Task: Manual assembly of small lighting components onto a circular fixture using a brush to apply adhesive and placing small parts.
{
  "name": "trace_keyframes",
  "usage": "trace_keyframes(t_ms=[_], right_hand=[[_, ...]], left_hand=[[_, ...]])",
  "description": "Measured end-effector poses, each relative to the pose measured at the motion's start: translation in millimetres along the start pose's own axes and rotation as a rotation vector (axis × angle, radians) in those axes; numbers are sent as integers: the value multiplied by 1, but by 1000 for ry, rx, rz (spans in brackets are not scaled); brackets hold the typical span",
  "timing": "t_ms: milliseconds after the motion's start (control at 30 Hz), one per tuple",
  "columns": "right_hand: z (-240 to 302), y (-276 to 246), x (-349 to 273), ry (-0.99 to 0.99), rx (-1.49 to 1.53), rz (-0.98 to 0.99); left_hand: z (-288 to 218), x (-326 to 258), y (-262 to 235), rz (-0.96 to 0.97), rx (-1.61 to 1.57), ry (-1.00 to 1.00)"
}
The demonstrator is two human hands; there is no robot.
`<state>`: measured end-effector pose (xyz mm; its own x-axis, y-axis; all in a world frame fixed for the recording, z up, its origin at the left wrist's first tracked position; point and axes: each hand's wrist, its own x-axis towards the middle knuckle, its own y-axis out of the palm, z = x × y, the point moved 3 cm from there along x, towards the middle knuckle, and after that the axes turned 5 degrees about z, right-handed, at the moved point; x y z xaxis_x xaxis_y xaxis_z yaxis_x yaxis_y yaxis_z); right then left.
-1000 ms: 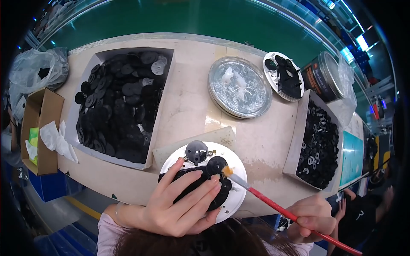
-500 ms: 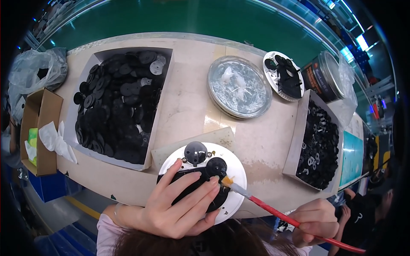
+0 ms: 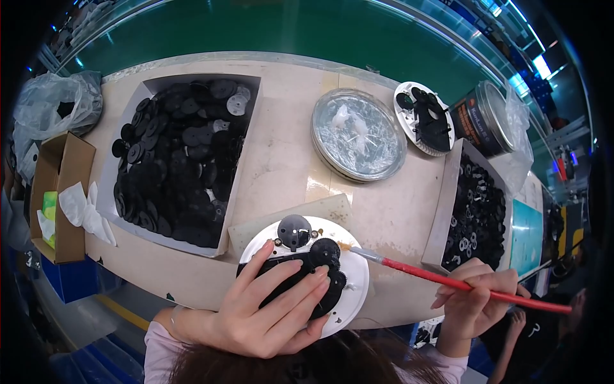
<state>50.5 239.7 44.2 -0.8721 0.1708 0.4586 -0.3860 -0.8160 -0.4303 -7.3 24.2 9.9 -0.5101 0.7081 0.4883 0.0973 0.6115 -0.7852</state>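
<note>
My left hand (image 3: 268, 301) lies over a white round plate (image 3: 348, 307) that carries black gears (image 3: 325, 253) and a grey-black disc (image 3: 295, 232). Its fingers press on the black part in the middle, while the thumb rests near the plate's lower edge. In my right hand (image 3: 476, 297) is a paintbrush (image 3: 435, 275) with a long red handle, pinched between thumb and fingers. The brush's yellowish bristles touch or hover over the plate's right side, close to the upper gear; which of the two I cannot tell.
A large box of black discs (image 3: 179, 160) stands left, a box of small black parts (image 3: 476, 217) right. Further back are a clear round dish (image 3: 359, 137), another plate with black parts (image 3: 423, 125) and a dark tin (image 3: 483, 118). A flat pale board (image 3: 320, 211) lies behind my plate.
My right hand has risen and moved slightly right, with the brush now lying flatter. The bristles have shifted up, off the lower gear's edge. My left hand has stayed nearly in place.
</note>
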Motion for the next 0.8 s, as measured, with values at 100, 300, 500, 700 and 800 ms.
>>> trace_keyframes(t_ms=[100,300,500,700,800], right_hand=[[-2,-3,0,31,79,-11],[12,3,-6,-190,25,-29],[19,0,-16,-330,-144,-30],[13,-27,-13,-324,-20,-119],[0,-30,13,-340,-111,-104]], left_hand=[[1,1,0,17,-5,-5],[1,0,1,4,1,-7],[2,0,1,12,-5,-8],[0,2,1,3,2,3],[-2,0,1,-12,9,17]])
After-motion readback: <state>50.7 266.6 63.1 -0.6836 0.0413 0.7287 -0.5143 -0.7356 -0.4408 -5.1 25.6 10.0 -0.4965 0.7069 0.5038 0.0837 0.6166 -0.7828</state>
